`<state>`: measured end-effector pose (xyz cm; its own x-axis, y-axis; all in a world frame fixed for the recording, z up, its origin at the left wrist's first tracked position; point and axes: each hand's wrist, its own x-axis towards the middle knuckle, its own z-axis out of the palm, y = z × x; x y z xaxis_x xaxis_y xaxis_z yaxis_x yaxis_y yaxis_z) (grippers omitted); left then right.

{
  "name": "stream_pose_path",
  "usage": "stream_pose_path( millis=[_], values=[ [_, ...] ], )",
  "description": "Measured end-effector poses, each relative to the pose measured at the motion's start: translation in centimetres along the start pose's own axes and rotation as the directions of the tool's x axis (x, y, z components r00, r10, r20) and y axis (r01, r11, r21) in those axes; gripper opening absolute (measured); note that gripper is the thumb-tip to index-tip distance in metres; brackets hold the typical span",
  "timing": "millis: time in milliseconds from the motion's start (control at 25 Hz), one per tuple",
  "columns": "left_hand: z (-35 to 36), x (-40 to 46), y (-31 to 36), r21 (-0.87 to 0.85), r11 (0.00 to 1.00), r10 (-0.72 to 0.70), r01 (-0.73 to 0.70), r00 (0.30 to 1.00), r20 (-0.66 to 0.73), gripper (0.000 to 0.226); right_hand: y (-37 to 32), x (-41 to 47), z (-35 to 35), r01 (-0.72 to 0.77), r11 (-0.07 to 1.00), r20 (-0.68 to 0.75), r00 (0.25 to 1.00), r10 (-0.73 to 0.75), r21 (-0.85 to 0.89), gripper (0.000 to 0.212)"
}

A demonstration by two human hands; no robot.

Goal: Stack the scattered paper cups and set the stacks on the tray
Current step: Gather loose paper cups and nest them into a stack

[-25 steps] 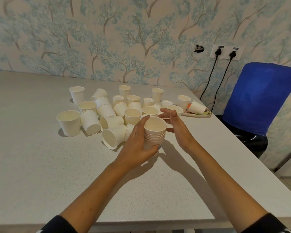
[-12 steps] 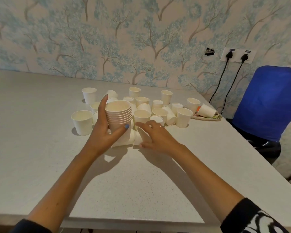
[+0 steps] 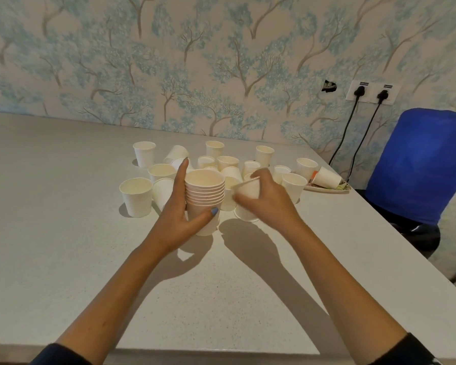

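My left hand (image 3: 181, 214) grips a stack of several nested white paper cups (image 3: 205, 192), held upright just above the table. My right hand (image 3: 263, 200) holds a single paper cup (image 3: 249, 189) lifted off the table, tilted, just right of the stack. Several loose white cups (image 3: 136, 196) stand or lie scattered behind and beside both hands. A tray (image 3: 329, 187) sits at the table's far right edge with one cup (image 3: 327, 177) lying on its side on it.
The white table (image 3: 90, 259) runs to a patterned wall. A blue chair (image 3: 427, 164) stands past the table's right edge, with two black cords (image 3: 349, 127) hanging from wall sockets beside it.
My right hand picked a cup up from the pile and lifted it beside the stack. My left hand kept hold of the stack, now a little lower and right of its earlier place.
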<state>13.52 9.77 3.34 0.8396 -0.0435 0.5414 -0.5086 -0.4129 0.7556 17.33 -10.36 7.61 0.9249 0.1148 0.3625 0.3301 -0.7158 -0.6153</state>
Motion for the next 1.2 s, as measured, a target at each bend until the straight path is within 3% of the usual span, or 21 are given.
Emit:
stream_pose_path(
  millis=[80, 200, 360, 480, 720, 880, 920, 1000, 1040, 1120, 1200],
  values=[
    [0.0, 0.1, 0.0, -0.003, 1.0, 0.005, -0.005, 1.0, 0.022, 0.097, -1.5, 0.3, -1.2, -0.026, 0.953, -0.129, 0.989, 0.068, 0.301, 0.053],
    [0.2, 0.4, 0.2, -0.015, 0.999, 0.036, -0.035, 0.997, 0.07, 0.096, -4.2, 0.1, -1.7, 0.134, 0.772, -0.251, 0.967, 0.034, 0.622, 0.041],
    [0.3, 0.8, 0.4, -0.055, 0.998, 0.051, -0.044, 0.989, 0.14, 0.099, -6.2, -0.7, 0.0, 0.266, 0.764, -0.271, 0.955, -0.123, 0.587, 0.027],
    [0.3, 0.9, 0.5, -0.055, 0.997, 0.053, -0.045, 0.986, 0.159, 0.101, -5.9, -1.1, 1.0, 0.186, 0.841, -0.129, 0.982, -0.139, 0.509, 0.034],
    [0.2, 1.8, 0.7, -0.036, 0.994, 0.105, -0.102, 0.991, 0.08, 0.101, -5.8, -1.7, 1.1, -0.002, 0.942, 0.159, 0.986, -0.054, 0.336, 0.069],
    [-0.5, 2.1, 0.5, -0.01, 0.993, 0.12, -0.119, 0.993, 0.023, 0.087, -5.1, -4.8, 2.3, -0.091, 0.839, 0.244, 0.968, -0.051, 0.536, 0.118],
    [-0.8, 2.2, 0.4, -0.002, 0.992, 0.123, -0.123, 0.992, 0.009, 0.086, -4.5, -5.0, 2.3, -0.099, 0.824, 0.214, 0.976, -0.027, 0.557, 0.106],
    [-1.3, 2.6, 0.3, 0.011, 0.992, 0.123, -0.123, 0.992, -0.019, 0.085, -3.0, -2.1, 1.5, -0.062, 0.888, 0.087, 0.996, 0.025, 0.456, 0.055],
    [-1.5, 2.8, 0.3, 0.012, 0.993, 0.117, -0.117, 0.993, -0.028, 0.084, -2.3, 0.1, 1.1, -0.067, 0.947, 0.024, 0.998, 0.063, 0.315, 0.045],
    [-1.7, 3.2, 0.2, 0.007, 0.994, 0.109, -0.108, 0.993, -0.036, 0.084, -0.2, 3.5, 0.7, -0.083, 0.996, 0.027, 0.996, 0.084, -0.014, 0.042],
    [-1.6, 3.4, 0.1, 0.011, 0.994, 0.112, -0.112, 0.993, -0.035, 0.084, 2.0, 4.4, 1.7, -0.044, 0.963, 0.143, 0.986, 0.084, -0.265, 0.049]
  ],
)
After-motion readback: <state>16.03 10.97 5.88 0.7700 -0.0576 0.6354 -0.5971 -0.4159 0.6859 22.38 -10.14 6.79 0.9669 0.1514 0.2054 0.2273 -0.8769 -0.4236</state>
